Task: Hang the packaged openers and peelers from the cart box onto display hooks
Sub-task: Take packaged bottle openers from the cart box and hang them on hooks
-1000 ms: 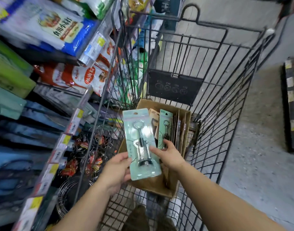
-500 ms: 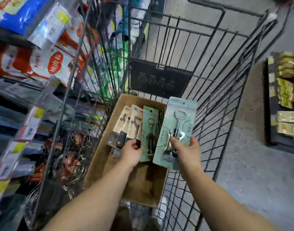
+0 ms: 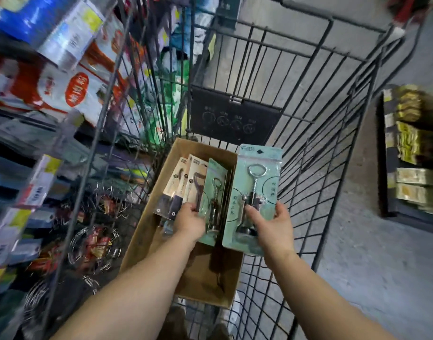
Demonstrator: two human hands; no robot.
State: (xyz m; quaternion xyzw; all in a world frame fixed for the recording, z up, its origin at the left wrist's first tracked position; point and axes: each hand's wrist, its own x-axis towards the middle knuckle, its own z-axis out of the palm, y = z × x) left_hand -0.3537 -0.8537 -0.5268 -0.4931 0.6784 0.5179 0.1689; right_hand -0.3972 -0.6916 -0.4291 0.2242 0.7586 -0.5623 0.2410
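A brown cardboard box (image 3: 146, 231) lies in the wire cart (image 3: 316, 168). Upright in it stand beige peeler packs (image 3: 186, 182) and a pale-green corkscrew opener pack (image 3: 216, 190). My left hand (image 3: 188, 222) reaches into the box and grips the lower ends of these packs between thumb and fingers. My right hand (image 3: 271, 227) holds a larger pale-green opener pack (image 3: 257, 192) by its lower part, upright over the box's right edge. No display hooks are clearly visible.
Store shelves with bagged goods (image 3: 63, 87) and yellow price tags (image 3: 46, 177) run along the left, with wire racks (image 3: 92, 241) low down. A dark crate of gold packets (image 3: 411, 148) sits on the grey floor at right. A black placard (image 3: 235, 116) hangs on the cart's far wall.
The large opener pack passed from my left hand to my right and moved to the right of the box. My left hand went down into the box and took hold of the packs there.
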